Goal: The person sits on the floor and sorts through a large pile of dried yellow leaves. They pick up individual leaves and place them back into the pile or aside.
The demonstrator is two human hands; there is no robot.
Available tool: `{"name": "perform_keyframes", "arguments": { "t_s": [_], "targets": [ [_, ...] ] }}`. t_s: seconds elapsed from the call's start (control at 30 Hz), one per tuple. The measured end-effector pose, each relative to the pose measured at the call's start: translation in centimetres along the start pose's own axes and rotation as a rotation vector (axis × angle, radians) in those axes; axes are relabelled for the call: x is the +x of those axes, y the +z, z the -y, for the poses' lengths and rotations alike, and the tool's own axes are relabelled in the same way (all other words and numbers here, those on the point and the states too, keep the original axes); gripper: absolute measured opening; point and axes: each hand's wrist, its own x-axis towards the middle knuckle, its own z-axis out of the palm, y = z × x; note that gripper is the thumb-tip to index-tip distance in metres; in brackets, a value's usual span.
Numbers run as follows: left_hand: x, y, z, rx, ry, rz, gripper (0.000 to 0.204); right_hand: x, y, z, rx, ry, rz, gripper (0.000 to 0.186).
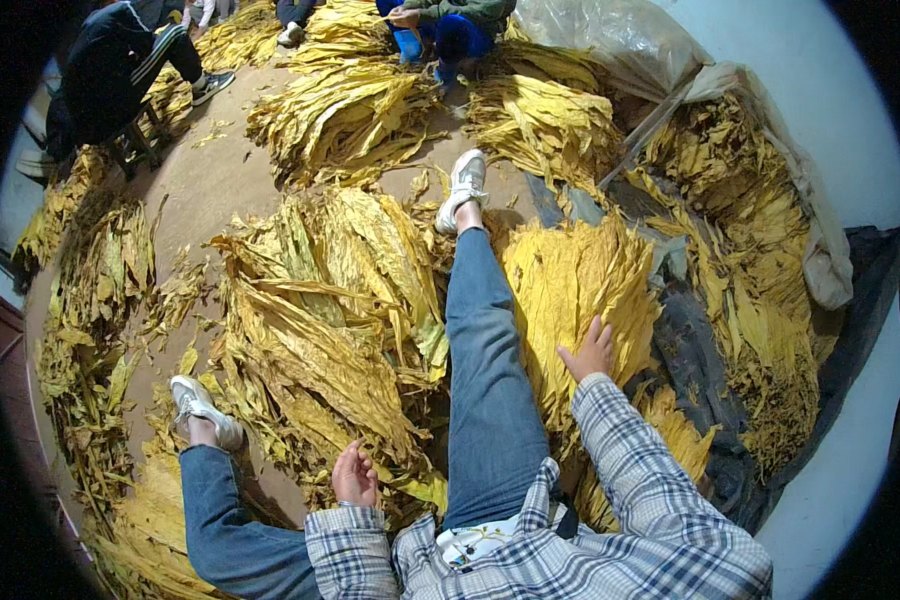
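Note:
My right hand [592,351] lies with its fingers spread on a fanned bundle of bright yellow dried tobacco leaves [585,275], just right of my outstretched leg. Between my legs, my left hand [355,476] is at the near edge of a bigger pile of tobacco leaves [315,330], yellow-brown with some green streaks. The left fingers are curled in. Whatever they may hold is hidden from me. Part of another yellow leaf bundle [678,430] shows beside my right forearm.
Loose leaves [100,290] line the left side. More bundles [350,110] lie farther off, near a seated person in blue trousers [460,35]. Another person in dark clothes [120,70] sits at upper left. Clear plastic sheeting [630,40] and a leaf heap [750,200] flank the right wall.

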Motion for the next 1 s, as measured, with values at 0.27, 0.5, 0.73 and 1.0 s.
{"name": "perform_keyframes", "arguments": {
  "t_s": [0.27, 0.5, 0.73, 1.0],
  "targets": [
    [0.8, -0.6, 0.2, -0.05, 0.01, -0.005, 0.021, -8.7, 4.0, -3.7, -0.16, -0.25, -0.021, 0.094],
    [1.2, -0.7, -0.5, -0.11, -0.009, -0.009, 0.02, -13.3, 1.8, -0.9, -0.719, -0.323, 0.591, 0.05],
    [1.3, 0.1, -1.3, -0.099, 0.092, 0.036, 0.018, -19.9, 1.4, 19.3, 0.04, -0.911, 0.334, 0.043],
    [5.2, -2.7, 1.3, -0.016, 0.076, -0.197, 0.031, -25.3, 18.6, 24.5, -0.337, -1.051, 0.007, 0.075]
  ]
}}
